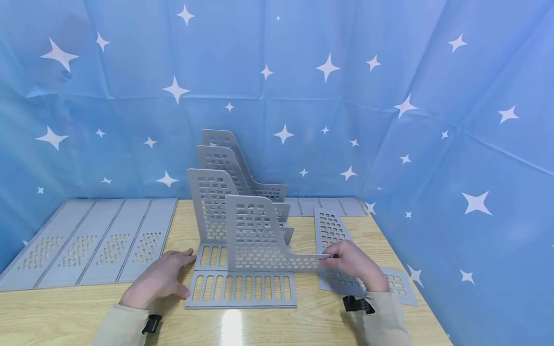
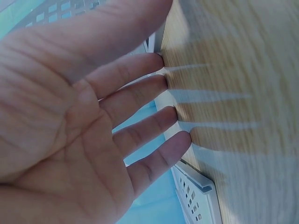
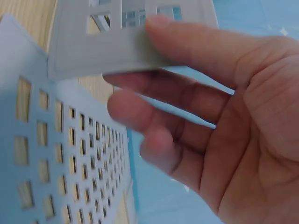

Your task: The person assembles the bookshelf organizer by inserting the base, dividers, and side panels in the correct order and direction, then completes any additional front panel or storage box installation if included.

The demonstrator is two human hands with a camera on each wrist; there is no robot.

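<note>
My right hand (image 1: 357, 264) pinches the low front end of a grey perforated divider panel (image 1: 231, 240) between thumb and fingers. The divider stands upright over the slotted grey base (image 1: 240, 303); whether its lower edge sits in the base I cannot tell. In the right wrist view the thumb lies on the panel's end (image 3: 103, 51), with the forefinger on its other side. Beside the base's left edge is my left hand (image 1: 162, 277), its fingers extended. The left wrist view shows its fingertips (image 2: 180, 140) at the wooden tabletop. Several similar dividers (image 1: 193, 192) stand upright behind.
A perforated panel (image 1: 318, 230) lies flat under and beyond my right hand, with part of another (image 1: 409, 295) further right. Grey jointed panels (image 1: 69, 226) lie at the left, and more (image 1: 309, 206) at the back. A blue star-printed curtain (image 1: 303, 115) hangs behind the table.
</note>
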